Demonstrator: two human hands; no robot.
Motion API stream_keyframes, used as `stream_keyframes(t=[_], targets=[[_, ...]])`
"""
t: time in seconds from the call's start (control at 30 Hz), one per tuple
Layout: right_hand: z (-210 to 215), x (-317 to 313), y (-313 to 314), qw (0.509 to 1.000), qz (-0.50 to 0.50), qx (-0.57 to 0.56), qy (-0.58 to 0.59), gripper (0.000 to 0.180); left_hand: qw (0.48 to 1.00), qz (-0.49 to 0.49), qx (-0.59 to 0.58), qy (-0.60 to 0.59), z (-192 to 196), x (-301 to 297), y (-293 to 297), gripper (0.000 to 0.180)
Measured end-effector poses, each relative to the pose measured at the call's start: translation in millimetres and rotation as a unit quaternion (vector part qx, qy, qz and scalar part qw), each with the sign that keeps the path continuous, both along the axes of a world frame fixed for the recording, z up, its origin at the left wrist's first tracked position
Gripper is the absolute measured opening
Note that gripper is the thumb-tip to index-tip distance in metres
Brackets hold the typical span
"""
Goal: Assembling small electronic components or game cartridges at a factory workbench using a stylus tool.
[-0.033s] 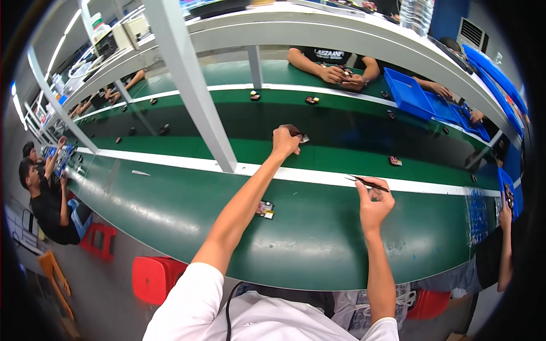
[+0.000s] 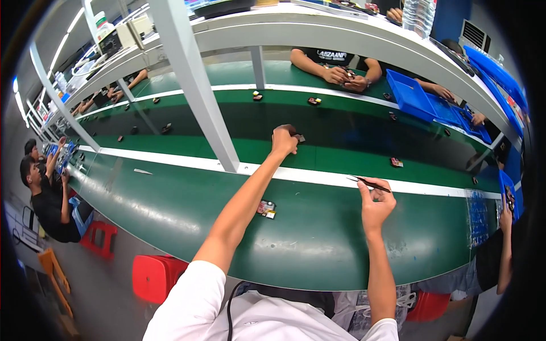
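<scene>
My left hand (image 2: 284,140) reaches over the dark belt, its fingers closed around a small dark part (image 2: 300,138) with a pale patch. Most of that part is hidden by the fingers. Above the near green worktop, my right hand (image 2: 378,206) grips a pair of dark tweezers (image 2: 371,184), whose thin tips point left over the white rail. Beside my left forearm, a small electronic part (image 2: 266,208) with white and yellow patches lies on the worktop. Another small part, red and black (image 2: 396,162), sits on the belt beyond the tweezers.
A grey post (image 2: 196,91) rises from the white rail (image 2: 318,177), left of my left hand. Overhead runs a shelf (image 2: 318,31). Blue trays (image 2: 410,94) stand at the far right. Across the belt, a co-worker's hands (image 2: 347,78) hold a small part. Red stools (image 2: 152,279) are below.
The view has shifted very slightly. My left hand stays at the same spot on the belt with the small part, and my right hand keeps its hold on the tweezers.
</scene>
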State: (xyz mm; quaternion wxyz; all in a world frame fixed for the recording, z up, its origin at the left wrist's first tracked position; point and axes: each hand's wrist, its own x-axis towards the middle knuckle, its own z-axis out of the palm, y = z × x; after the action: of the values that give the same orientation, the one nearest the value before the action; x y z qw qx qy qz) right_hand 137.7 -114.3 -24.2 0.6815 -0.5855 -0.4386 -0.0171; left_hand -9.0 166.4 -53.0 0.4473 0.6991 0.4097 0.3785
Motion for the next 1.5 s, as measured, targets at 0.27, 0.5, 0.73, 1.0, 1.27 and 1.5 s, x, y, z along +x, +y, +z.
stream_keyframes(t=[0.27, 0.5, 0.73, 1.0, 1.27, 1.5], targets=[[4, -2, 0, 0.999, 0.019, 0.009, 0.034, 0.016, 0.938, -0.116, 0.264, 0.19, 37, -104, -67, 0.018], [2, -4, -2, 1.0, 0.025, 0.0, 0.017, 0.015, 0.937, -0.128, 0.014, 0.325, 59, -159, -134, 0.014], [-1, -5, -3, 0.999, 0.021, -0.014, 0.021, 0.016, 0.958, -0.105, -0.107, 0.244, 39, -156, -149, 0.018], [8, -2, -2, 0.999, 0.037, -0.018, 0.026, 0.015, 0.974, -0.122, -0.12, 0.147, 39, -135, -147, 0.008], [16, -2, -11, 0.946, 0.151, -0.02, 0.285, 0.02, 0.989, -0.127, -0.074, 0.014, 90, -51, -140, 0.019], [20, 8, -17, 0.93, 0.205, -0.009, 0.306, 0.019, 0.987, -0.149, -0.045, -0.033, 93, -1, -151, 0.018]])
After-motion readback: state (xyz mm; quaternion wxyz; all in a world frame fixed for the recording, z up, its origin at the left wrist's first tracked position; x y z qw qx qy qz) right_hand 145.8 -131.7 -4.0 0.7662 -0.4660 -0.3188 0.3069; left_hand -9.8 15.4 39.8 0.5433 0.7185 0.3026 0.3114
